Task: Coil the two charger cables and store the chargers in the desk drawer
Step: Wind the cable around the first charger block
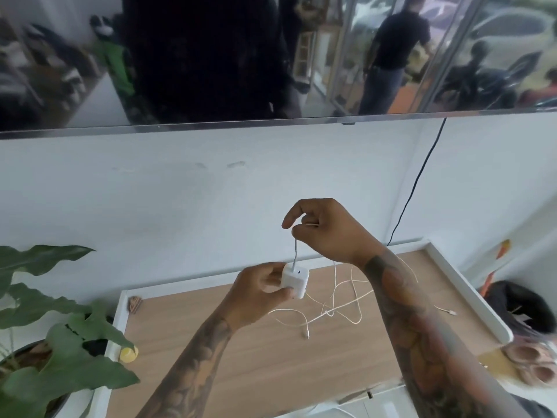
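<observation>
My left hand (259, 292) grips a white charger block (294, 280) and holds it above the wooden desk (241, 351). A short stretch of its white cable (294, 251) runs straight up from the block to my right hand (325, 230), which pinches the cable between thumb and fingers. More thin white cable (340, 309) lies in loose tangled loops on the desk under my right forearm. One plug end (306, 335) rests toward the desk's middle and another plug end (451, 312) lies at the right.
The desk has a raised white rim (470, 285) and stands against a white wall. A leafy potted plant (54, 342) crowds its left side, with a small yellow object (129, 354) by the rim. A black wire (419, 188) hangs from the wall screen (271, 55). A dark bag (524, 306) sits at right.
</observation>
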